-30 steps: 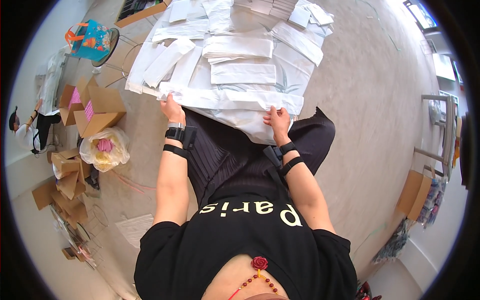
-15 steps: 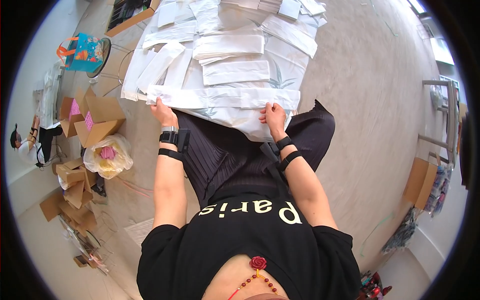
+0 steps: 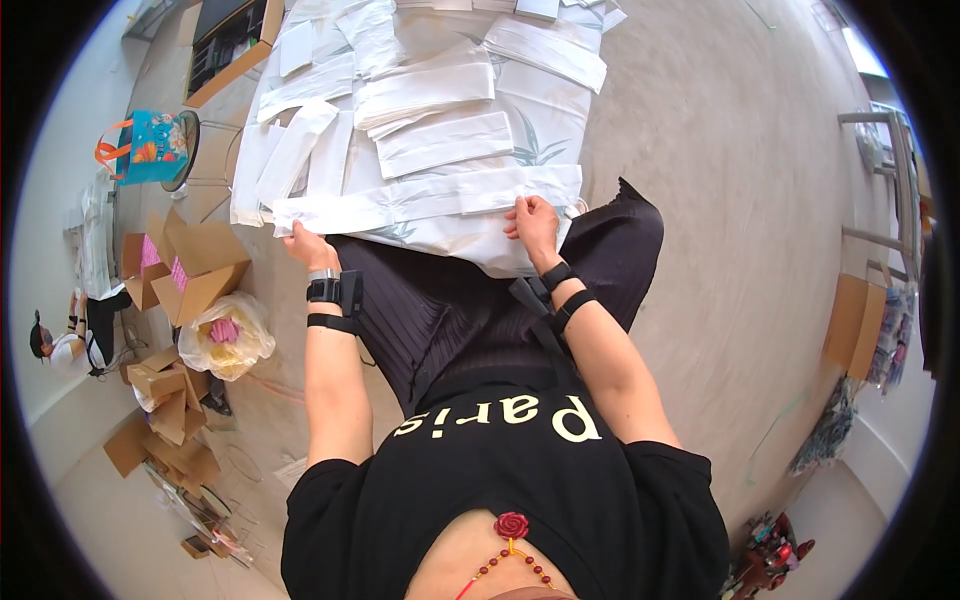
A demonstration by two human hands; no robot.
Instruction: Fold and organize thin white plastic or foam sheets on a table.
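Observation:
A long white strip [image 3: 420, 200], which looks like folded cloth or thin paper, lies along the near edge of the covered table [image 3: 450, 250]. My left hand [image 3: 308, 246] pinches its left end, thumb on top. Toward the strip's right end, my right hand [image 3: 535, 222] has its bent fingers closed on the lower edge. Just beyond the strip lie a folded white piece [image 3: 445, 145] and a thicker white stack [image 3: 425, 92]. More white pieces [image 3: 297, 150] rest at an angle on the table's left side.
Cardboard boxes [image 3: 205, 265] and a plastic bag with pink things [image 3: 225, 335] stand on the floor at left. A blue bag [image 3: 155, 147] sits on a stool. Another person [image 3: 70, 345] works far left. A metal rack [image 3: 900, 190] stands at right.
The view has turned a little, so the table sits further left and tilted. My right fingertips have come further onto the strip's lower edge. My left hand still holds the left end.

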